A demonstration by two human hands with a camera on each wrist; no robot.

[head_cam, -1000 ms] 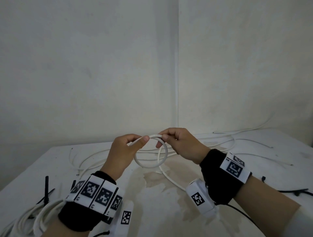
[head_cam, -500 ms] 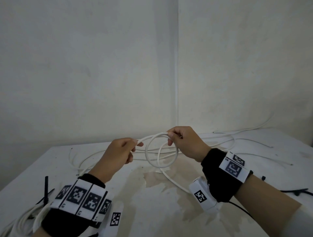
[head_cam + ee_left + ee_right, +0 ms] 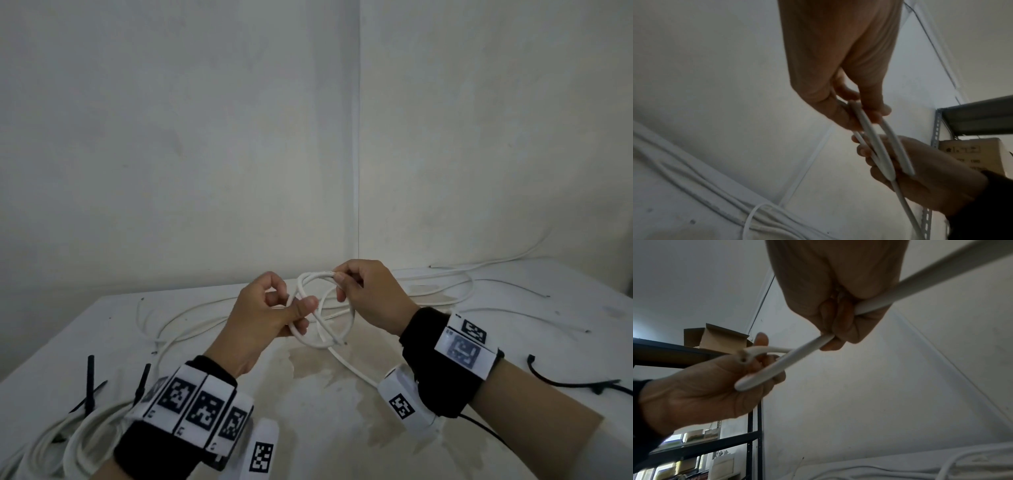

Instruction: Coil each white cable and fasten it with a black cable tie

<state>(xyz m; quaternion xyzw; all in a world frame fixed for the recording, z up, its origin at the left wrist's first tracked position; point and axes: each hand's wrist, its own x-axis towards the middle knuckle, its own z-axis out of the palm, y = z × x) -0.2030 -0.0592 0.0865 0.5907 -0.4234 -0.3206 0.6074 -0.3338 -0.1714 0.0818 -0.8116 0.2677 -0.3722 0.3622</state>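
At centre frame, our left hand (image 3: 270,313) and right hand (image 3: 368,294) pinch the thin white round cable (image 3: 320,337)'s small coil; slackened fingers would probably let it spring apart.

White cable (image 3: 320,310) loops, plain, no markings, at 12 o'clock from the wrists. Black wristband on left wrist (image 3: 161,448) carrying white tags (image 3: 191,404) printed with black square-code patterns; same black band on right wrist (image 3: 435,370), white tags (image 3: 462,349) with black code patterns. White table (image 3: 102,329), brownish-beige stain patch (image 3: 335,370) at centre. Black cable ties (image 3: 90,380) at 9 o'clock, more black cable ties (image 3: 575,383) at 3 o'clock. White coiled cables (image 3: 68,442) at 8 o'clock. Loose white cables (image 3: 445,291) at 1 o'clock. Walls (image 3: 171,137) off-white, faintly mottled grey. In the right wrist view, black metal shelving (image 3: 754,434) and brown cardboard box (image 3: 715,337) at 9 o'clock.
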